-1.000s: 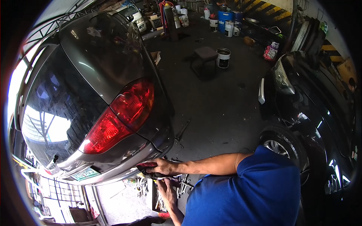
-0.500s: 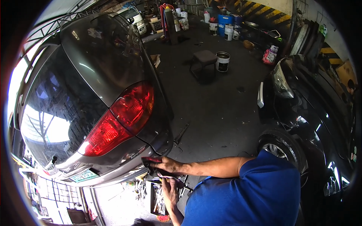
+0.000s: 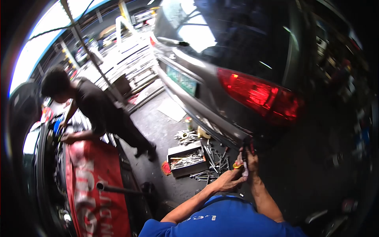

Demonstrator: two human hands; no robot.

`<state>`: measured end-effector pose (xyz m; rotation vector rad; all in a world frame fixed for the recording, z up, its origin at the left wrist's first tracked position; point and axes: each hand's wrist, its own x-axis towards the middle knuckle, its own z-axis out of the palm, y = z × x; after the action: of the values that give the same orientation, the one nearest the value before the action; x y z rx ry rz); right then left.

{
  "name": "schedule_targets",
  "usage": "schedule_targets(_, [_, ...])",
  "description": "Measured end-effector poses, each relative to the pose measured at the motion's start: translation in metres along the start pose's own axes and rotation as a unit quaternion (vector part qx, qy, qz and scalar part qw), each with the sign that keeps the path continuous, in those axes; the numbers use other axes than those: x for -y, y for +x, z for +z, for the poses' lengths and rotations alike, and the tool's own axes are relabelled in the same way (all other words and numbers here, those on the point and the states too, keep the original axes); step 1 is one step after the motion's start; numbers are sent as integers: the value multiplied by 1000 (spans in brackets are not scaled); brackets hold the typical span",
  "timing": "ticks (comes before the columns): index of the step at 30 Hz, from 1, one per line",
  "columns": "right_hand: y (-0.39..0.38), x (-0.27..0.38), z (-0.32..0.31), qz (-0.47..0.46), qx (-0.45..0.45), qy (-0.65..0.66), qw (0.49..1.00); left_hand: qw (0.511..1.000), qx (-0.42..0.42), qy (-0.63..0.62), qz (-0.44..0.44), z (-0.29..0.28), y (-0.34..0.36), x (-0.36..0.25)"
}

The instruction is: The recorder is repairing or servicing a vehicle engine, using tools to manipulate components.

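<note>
My left hand and my right hand are close together in front of the car's rear bumper. My right hand is closed round a dark-and-red object, too blurred to name. Against my left fingers is a pale pinkish object, with a small yellow part beside it; its kind cannot be made out. The grey car's red tail light is above my hands. On the floor to the left lie several wrenches and an open metal tool box filled with tools.
A person in dark clothes leans over an open engine bay at the left. A red printed cover drapes that car's side, with a metal pipe jutting near it. A flat pale sheet lies on the floor.
My view has swung left, bringing the other person and the red cover into sight. My hands stay close together by the bumper, still with the dark-and-red object and the pinkish one.
</note>
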<state>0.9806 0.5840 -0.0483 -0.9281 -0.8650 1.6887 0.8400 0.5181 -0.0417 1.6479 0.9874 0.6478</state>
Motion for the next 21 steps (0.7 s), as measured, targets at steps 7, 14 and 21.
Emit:
schedule_targets(7, [2,-10,5,-64,116,-100,986,879,-415,-224,66,-25,-15,2])
schedule_targets(14, [0,-39,49,-264,195,-290,899,831,-164,-489,207,17,21,92])
schedule_targets(21, [14,2,78,-5,187,158,970,910,-304,-191,207,-5,11,48])
